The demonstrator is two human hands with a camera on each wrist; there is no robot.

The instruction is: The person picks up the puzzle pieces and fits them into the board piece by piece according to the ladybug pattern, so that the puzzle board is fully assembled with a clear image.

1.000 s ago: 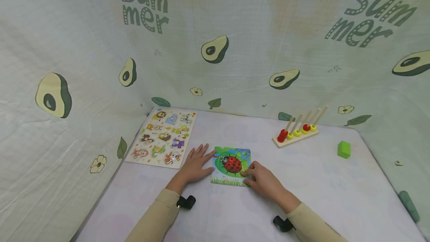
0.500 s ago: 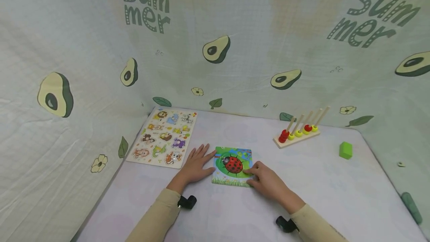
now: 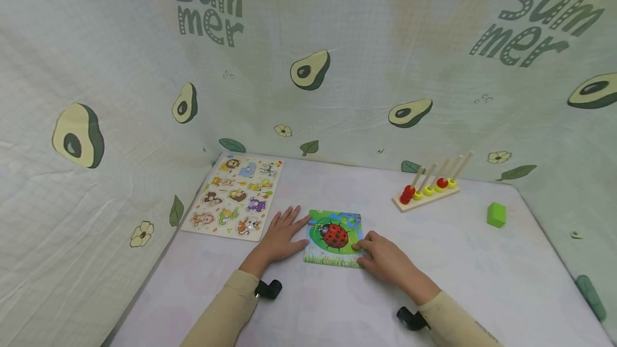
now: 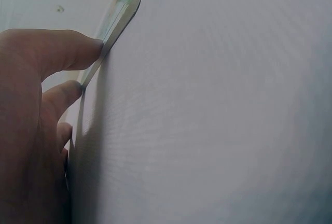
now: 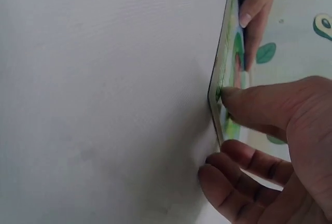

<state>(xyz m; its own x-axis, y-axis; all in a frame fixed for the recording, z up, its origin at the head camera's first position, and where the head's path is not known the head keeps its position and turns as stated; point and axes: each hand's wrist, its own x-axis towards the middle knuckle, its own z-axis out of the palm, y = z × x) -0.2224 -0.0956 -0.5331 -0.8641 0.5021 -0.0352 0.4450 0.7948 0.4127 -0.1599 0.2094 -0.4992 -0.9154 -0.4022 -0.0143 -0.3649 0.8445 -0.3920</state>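
A square ladybug jigsaw puzzle (image 3: 332,235) lies flat on the table between the two hands. My left hand (image 3: 280,240) rests at its left side with fingers spread, thumb and index fingertip touching the edge; the left wrist view shows the thumb (image 4: 78,52) against the puzzle's rim (image 4: 122,16). At the lower right corner, my right hand (image 3: 385,261) holds the puzzle between thumb and index finger. In the right wrist view the thumb (image 5: 259,102) sits on the corner and the other fingers curl beside the edge. The index tip is partly hidden there.
An animal peg-style board (image 3: 231,197) lies at the back left, close to the left hand. At the back right stands a wooden counting rack (image 3: 426,197) with red and yellow beads on upright pegs. A green block (image 3: 496,215) is farther right. Printed cloth walls (image 3: 356,95) enclose the table.
My right hand has shifted slightly right, its index fingertip drawing back toward the puzzle's right edge. The left hand stays at the left edge. The view has moved a little.
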